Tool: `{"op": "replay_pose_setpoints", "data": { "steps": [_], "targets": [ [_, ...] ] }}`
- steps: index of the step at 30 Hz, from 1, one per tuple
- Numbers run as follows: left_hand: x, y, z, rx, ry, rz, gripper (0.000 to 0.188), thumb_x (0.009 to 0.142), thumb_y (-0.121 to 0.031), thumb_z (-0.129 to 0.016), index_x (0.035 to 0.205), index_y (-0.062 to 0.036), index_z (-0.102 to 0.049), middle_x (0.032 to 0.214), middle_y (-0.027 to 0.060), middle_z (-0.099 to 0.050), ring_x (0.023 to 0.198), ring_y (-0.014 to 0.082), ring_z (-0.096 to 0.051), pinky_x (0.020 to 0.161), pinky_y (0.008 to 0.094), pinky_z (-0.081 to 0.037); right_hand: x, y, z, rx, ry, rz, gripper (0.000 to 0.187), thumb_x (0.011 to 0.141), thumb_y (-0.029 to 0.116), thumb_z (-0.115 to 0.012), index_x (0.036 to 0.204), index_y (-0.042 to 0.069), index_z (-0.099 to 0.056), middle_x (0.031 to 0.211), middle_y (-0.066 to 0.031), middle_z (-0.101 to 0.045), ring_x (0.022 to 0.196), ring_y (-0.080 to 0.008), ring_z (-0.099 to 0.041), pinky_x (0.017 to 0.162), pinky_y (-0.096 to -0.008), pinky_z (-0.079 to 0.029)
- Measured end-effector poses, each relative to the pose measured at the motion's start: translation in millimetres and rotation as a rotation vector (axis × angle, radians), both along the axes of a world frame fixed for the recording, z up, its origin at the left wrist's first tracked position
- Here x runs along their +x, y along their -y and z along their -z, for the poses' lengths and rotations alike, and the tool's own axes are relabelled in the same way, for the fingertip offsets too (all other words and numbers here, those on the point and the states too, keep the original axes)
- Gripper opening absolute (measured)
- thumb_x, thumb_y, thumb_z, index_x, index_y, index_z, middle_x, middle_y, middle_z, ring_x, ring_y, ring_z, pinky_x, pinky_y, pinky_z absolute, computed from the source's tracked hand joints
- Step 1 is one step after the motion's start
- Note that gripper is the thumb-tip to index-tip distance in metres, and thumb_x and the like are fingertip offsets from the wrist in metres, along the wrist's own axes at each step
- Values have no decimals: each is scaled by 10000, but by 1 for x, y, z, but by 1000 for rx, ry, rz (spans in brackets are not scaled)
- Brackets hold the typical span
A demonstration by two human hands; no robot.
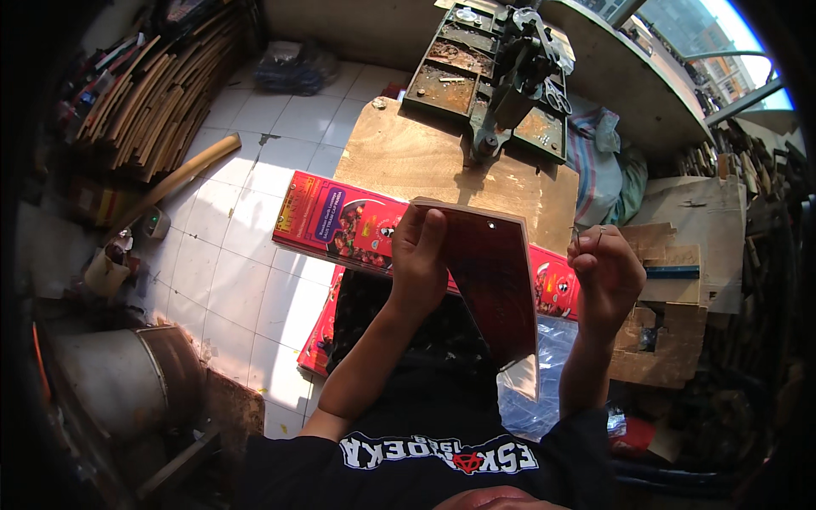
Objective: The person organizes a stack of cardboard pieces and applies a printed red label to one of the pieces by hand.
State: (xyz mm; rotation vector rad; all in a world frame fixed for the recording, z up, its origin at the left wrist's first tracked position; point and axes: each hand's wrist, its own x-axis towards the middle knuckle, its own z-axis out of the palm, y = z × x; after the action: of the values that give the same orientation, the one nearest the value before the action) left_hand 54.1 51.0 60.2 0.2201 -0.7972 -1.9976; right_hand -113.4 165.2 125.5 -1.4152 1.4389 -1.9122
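My left hand point(418, 263) grips a dark red stack of flat sheets point(497, 285) near its top corner, thumb on the face. The stack is tilted, with a small hole by its upper edge and a pale lower corner. To the right, apart from it, my right hand point(608, 276) is closed in a pinch on a thin bent wire point(580, 232), too small to make out fully. Beneath the hands, a long red printed board point(336, 219) with food pictures lies across the front of a wooden bench top point(425, 153), partly hidden by the stack.
A metal hand press point(514, 98) stands at the bench's far end, between compartment trays point(450, 72) of small parts. Cardboard pieces point(667, 340) and clear plastic point(544, 357) lie at right. Wooden strips point(161, 102) lean at far left; a metal drum point(119, 374) stands near left.
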Motion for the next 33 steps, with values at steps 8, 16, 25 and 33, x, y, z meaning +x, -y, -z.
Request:
{"op": "replay_pose_setpoints", "data": {
  "steps": [8, 16, 25, 33],
  "targets": [
    [2, 0, 1, 12, -663, 481, 289, 975, -309, -503, 909, -40, -420, 706, 105, -491, 557, 228, -574, 504, 302, -477, 62, -2, -1, 29, 108, -160, 188, 788, 53, -765, 918, -21, -650, 855, -105, -652, 764, -169, -585, 696, -271, -448],
    [17, -10, -2, 77, -568, 497, 340, 928, -339, -583, 861, -44, -426, 722, 101, -509, 588, 165, -534, 532, 262, -478, 105, 11, -5, 47, -184, 88, 211, 686, 96, -813, 856, 74, -689, 753, 0, -535, 707, -158, -459, 686, -302, -358],
    [20, -17, -12, 154, -447, 472, 372, 892, -363, -625, 845, -46, -437, 744, 90, -525, 570, 146, -507, 485, 242, -467, 105, 17, 4, 14, -213, 84, 251, 905, 276, -664, 864, 33, -621, 841, -60, -476, 781, -167, -450, 711, -293, -381],
    [17, -18, -11, 174, -424, 428, 367, 884, -360, -631, 834, -49, -442, 709, 73, -507, 535, 124, -475, 444, 230, -407, 104, 21, 4, 27, -62, 4, 126, 799, 82, -731, 862, 17, -643, 843, -70, -474, 788, -182, -449, 708, -293, -382]
  ]
}}
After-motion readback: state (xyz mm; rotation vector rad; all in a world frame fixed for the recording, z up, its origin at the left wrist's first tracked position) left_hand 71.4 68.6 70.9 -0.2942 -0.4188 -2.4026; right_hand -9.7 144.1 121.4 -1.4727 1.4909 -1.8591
